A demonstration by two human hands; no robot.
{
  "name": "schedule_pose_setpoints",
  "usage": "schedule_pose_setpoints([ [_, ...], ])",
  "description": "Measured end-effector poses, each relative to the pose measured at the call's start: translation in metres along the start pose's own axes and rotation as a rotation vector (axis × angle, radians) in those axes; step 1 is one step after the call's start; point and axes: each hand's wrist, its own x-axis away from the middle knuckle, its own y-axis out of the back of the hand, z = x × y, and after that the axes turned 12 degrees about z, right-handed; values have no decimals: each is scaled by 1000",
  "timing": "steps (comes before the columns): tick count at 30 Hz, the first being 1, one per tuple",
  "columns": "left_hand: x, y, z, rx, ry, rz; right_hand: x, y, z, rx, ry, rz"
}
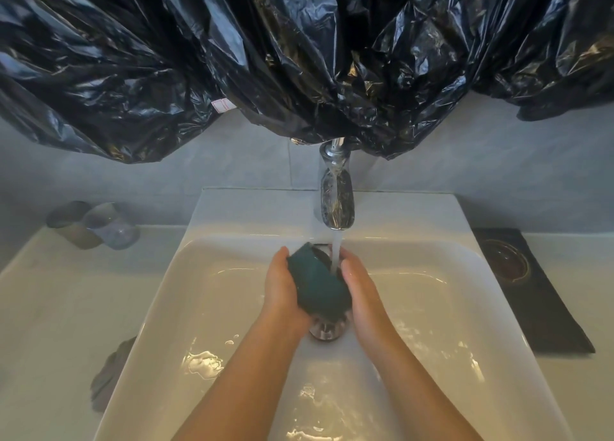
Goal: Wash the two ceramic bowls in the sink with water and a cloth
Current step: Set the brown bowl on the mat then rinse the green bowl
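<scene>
- Left hand (280, 288): grips the left side of the teal bowl (315, 284). The thumb lies over the upper edge and the remaining fingers wrap beneath, mostly hidden.
- Right hand (360, 288): clasps the right side of the same bowl. The thumb lies along the wall near the rim; the other fingers pass under the bowl and cannot be seen.
- Pose: both forearms enter from the lower edge and converge over the middle of the basin, palms facing each other with the bowl between them.
- Teal bowl: held above the sink (232, 307), tilted on its side, with the dark mouth turned toward the faucet (336, 201).
- Water stream (335, 251): runs from the faucet spout and strikes the bowl at its mouth, just beside the right thumb.
- Drain (327, 334): directly below the hands; the basin floor around it is wet.
- Second bowl (506, 266): dark, with a thin bright rim — stands on a black mat (548, 314) on the counter to the right of the sink, well apart from the hands.
- Grey cloth (109, 371): lies crumpled on the counter (50, 324), against the sink's left edge.
- Two cups (71, 223) (113, 226): stand touching each other at the back left of the counter.
- Black plastic sheeting (265, 58): hangs across the wall above the faucet.
</scene>
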Motion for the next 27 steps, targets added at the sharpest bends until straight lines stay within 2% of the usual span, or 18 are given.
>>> schedule_pose_setpoints([
  [3, 1, -1, 0, -93, 16, 28, 6, 0, 3, 43, 21, 14],
  [9, 4, 9, 14, -746, -351, 132, 9, 6, 14, 33, -81, -144],
  [15, -1, 26, 18, -996, -425, 52, 6, 11, 15, -190, -127, -255],
  [17, -6, 32, 14, -999, -389, 34, 7, 10, 17, -314, -174, -246],
  [21, -6, 26, 1, -682, -144, 164, 4, 8, 17, -546, -290, -252],
  [24, 1, 18, -7, -619, 15, 167, 4, 16, 14, -589, -314, -276],
  [27, 6, 15, -8, -557, 58, 210, 4, 17, 16, -586, -313, -265],
])
